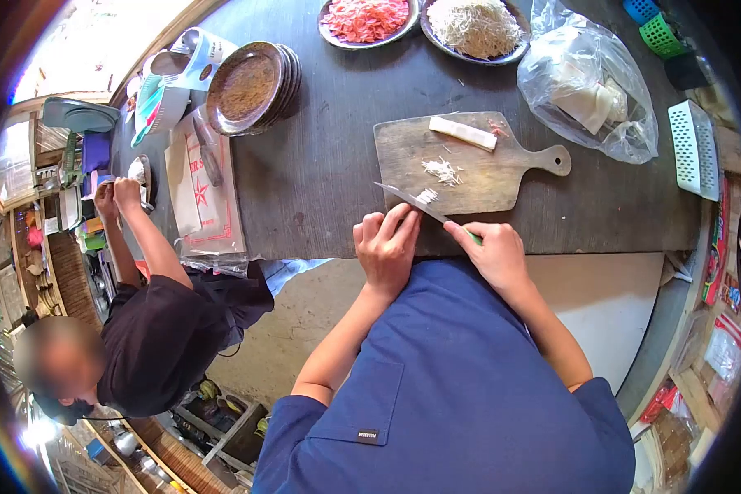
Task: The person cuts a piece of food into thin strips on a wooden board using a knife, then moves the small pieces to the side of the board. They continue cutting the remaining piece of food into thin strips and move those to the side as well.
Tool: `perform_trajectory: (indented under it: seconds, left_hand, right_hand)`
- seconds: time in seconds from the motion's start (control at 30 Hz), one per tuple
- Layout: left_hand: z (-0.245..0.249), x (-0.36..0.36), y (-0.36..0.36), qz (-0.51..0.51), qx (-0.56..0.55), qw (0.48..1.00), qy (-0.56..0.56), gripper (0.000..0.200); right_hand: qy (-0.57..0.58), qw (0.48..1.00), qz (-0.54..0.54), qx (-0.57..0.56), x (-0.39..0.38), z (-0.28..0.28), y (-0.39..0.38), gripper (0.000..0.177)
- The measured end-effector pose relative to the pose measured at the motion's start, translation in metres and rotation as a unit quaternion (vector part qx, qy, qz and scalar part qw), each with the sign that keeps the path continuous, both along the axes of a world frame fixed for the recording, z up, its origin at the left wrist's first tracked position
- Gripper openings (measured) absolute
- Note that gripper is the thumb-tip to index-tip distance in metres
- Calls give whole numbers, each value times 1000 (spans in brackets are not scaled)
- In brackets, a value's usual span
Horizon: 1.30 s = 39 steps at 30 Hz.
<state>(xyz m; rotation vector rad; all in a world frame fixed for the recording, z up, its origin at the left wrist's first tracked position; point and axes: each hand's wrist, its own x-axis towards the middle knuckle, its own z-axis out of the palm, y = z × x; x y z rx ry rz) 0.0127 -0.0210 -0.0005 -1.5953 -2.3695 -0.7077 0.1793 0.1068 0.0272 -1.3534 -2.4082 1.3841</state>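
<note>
My right hand [496,253] is closed around the green handle of a knife [416,202], whose blade slants up and left over the near edge of a wooden cutting board [391,152]. My left hand [387,245] has its fingers bent and drawn together beside the blade at that edge; anything in them is hidden. Fine white shreds [442,171] lie in a small heap on the board, with a few more along the blade. Farther back on it rests a pale rectangular strip [463,132], and some reddish bits [497,128] are near its right end.
Pink shreds [364,18] and whitish shreds [473,26] fill two dishes at the back. A clear plastic bag [580,86] holds pale pieces. Stacked brown plates [243,86] stand left, near another knife [207,154]. A white basket [693,148] is right. Another person [169,337] works at left.
</note>
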Motion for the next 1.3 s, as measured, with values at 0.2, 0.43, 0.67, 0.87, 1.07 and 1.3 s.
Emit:
perform_trajectory:
  seconds: [0.2,0.43,0.67,0.87,1.07,1.3]
  left_hand:
    - [0,0,0,0,2,1000,-2,18]
    - [2,-1,0,-5,3,1000,-4,17]
    - [0,-1,-1,-5,9,1000,-8,19]
    - [2,-1,-2,-5,-1,1000,-8,20]
    - [3,0,1,2,8,1000,-10,18]
    - [2,-1,-1,-9,10,1000,-23,19]
  right_hand:
    - [-33,999,2,9,11,4,-3,54]
    - [-31,999,-4,-30,12,15,1,54]
    - [17,1000,-3,-10,-1,-4,-1,57]
    - [-33,999,-10,-33,13,11,-2,60]
    - [34,999,-10,-6,-2,-3,-1,57]
    - [-53,998,-6,-43,9,13,0,56]
